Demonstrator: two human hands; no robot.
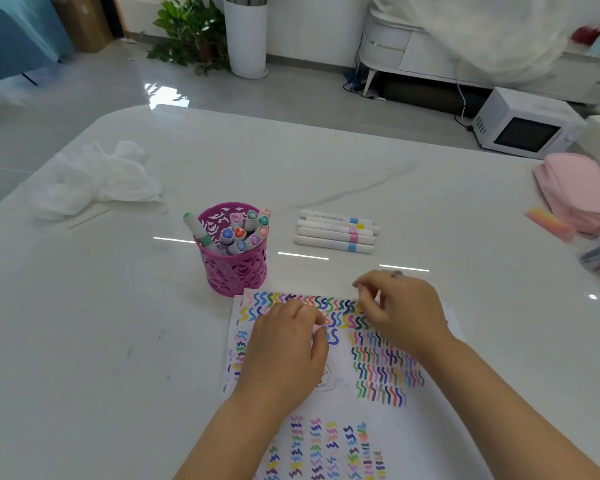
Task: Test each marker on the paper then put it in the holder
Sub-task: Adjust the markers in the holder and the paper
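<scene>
Over the white paper sheet covered in coloured squiggles (343,403), the left grip (284,348) curls its fingers down on a small pale pink piece (318,328), which I take to be a marker or its cap; blur hides which. The right grip (399,313) hovers just beside it with fingers bent and thumb near forefinger, and I cannot tell whether it pinches anything. Four white markers with coloured bands (336,232) lie in a row on the glossy white surface (118,306), to the right of the pink cut-out metal holder (234,268), which stands at the paper's far left corner and is already crowded with capped markers. The step looks like capping or uncapping. To do it well, hold the barrel steady low over the sheet, pull straight along its length, squiggle in a bare patch, press the cap fully home, then slot the marker into a gap in the holder.
</scene>
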